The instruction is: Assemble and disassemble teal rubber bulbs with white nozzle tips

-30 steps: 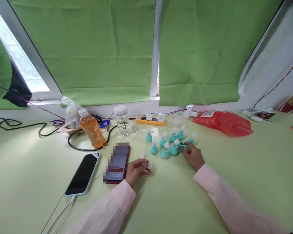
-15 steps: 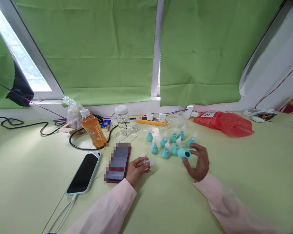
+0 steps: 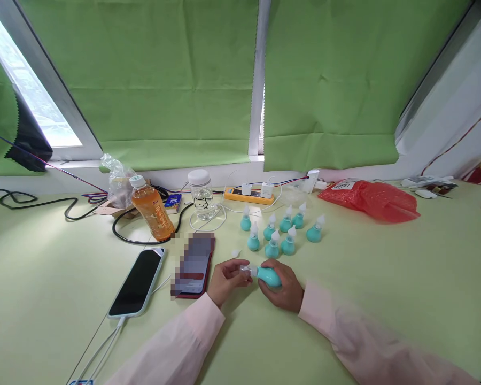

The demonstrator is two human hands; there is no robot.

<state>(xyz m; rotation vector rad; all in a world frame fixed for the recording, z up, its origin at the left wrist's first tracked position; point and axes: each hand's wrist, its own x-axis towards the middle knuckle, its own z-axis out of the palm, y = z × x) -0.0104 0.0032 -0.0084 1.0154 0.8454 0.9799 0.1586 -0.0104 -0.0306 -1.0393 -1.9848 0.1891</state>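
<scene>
My right hand (image 3: 282,286) is closed around a teal rubber bulb (image 3: 269,276) lying on its side, its mouth pointing left. My left hand (image 3: 224,279) pinches a small clear nozzle tip (image 3: 246,270) right at the bulb's mouth. The two hands meet low on the pale green table (image 3: 385,278). Behind them stand several teal bulbs with white tips (image 3: 280,231) in a loose cluster. A single small white tip (image 3: 235,252) lies loose on the table just beyond my left hand.
Two phones (image 3: 137,282) (image 3: 193,265) lie left of my hands, one on a cable. Farther back are an orange drink bottle (image 3: 152,213), a clear jar (image 3: 201,194), a power strip (image 3: 254,195), black cables (image 3: 120,235) and a red plastic bag (image 3: 371,199).
My right hand lifted one teal bulb from the cluster and carried it left and toward me to meet my left hand, which kept hold of the clear tip.
</scene>
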